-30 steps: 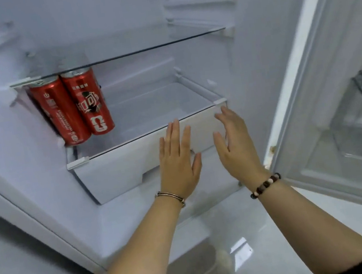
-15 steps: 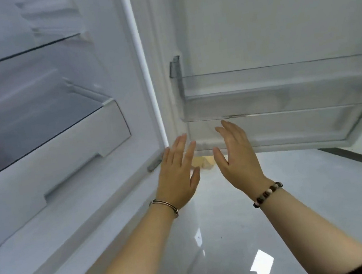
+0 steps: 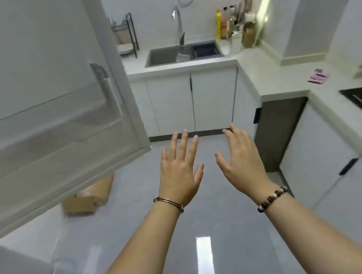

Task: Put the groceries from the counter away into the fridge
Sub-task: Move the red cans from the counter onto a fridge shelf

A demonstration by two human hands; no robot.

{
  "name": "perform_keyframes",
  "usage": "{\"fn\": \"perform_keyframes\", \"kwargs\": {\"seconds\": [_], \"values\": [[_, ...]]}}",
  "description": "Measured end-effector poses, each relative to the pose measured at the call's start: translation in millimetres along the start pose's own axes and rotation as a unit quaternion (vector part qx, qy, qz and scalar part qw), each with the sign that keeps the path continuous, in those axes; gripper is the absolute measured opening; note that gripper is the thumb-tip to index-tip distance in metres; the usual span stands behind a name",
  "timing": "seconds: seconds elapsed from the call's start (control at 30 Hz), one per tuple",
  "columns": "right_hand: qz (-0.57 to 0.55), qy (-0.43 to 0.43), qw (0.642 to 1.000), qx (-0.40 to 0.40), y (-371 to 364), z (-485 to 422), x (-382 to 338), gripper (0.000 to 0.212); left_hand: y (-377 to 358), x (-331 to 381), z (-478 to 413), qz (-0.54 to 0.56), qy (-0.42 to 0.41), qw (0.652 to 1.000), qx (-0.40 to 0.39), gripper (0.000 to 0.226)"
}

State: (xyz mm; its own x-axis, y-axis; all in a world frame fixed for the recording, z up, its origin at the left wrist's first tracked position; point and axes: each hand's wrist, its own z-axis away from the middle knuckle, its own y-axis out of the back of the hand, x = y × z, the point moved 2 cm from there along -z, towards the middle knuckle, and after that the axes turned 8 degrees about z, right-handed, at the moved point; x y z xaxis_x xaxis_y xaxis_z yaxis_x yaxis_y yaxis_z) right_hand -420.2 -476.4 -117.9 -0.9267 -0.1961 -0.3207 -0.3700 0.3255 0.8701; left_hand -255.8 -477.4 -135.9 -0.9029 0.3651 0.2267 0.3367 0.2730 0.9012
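Empty-handed with fingers spread, the left hand and right hand hang over the floor, between the fridge's open door at left and the counter at right, where a small pink packet lies well apart. The step appears to be the trip back for more groceries, so the next move calls for reaching the counter and taking hold of an item. Half a second ago the door's shelves filled the view; now the sink shows.

Glossy grey tile floor, cardboard box, clear plastic door bin, metal tap
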Motion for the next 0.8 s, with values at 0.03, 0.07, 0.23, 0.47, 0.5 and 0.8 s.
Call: {"fn": "perform_keyframes", "kwargs": {"seconds": [0.03,0.07,0.23,0.47,0.5,0.8], "values": [[0.006,-0.022,1.0,0.012,12.5,4.3,26.1,0.06,-10.8,24.3,-13.0,0.011,-0.016,1.0,-0.005,0.065],[0.011,-0.048,0.999,0.023,25.3,9.8,51.4,0.06,-21.1,48.9,-24.8,0.024,-0.032,0.999,-0.011,0.064],[0.048,-0.18,0.979,0.084,84.4,51.2,160.0,0.066,-66.5,169.7,-67.4,0.073,-0.139,0.986,-0.05,0.065],[0.121,-0.341,0.917,0.167,163.8,127.3,280.9,0.056,-111.9,345.1,-107.5,0.143,-0.288,0.943,-0.088,0.066],[0.129,-0.364,0.904,0.181,175.7,138.9,295.9,0.056,-118.0,371.1,-109.1,0.152,-0.308,0.934,-0.099,0.066],[0.221,-0.512,0.794,0.241,262.9,211.9,406.6,0.058,-166.8,565.1,-127.7,0.232,-0.471,0.835,-0.165,0.068]]}}
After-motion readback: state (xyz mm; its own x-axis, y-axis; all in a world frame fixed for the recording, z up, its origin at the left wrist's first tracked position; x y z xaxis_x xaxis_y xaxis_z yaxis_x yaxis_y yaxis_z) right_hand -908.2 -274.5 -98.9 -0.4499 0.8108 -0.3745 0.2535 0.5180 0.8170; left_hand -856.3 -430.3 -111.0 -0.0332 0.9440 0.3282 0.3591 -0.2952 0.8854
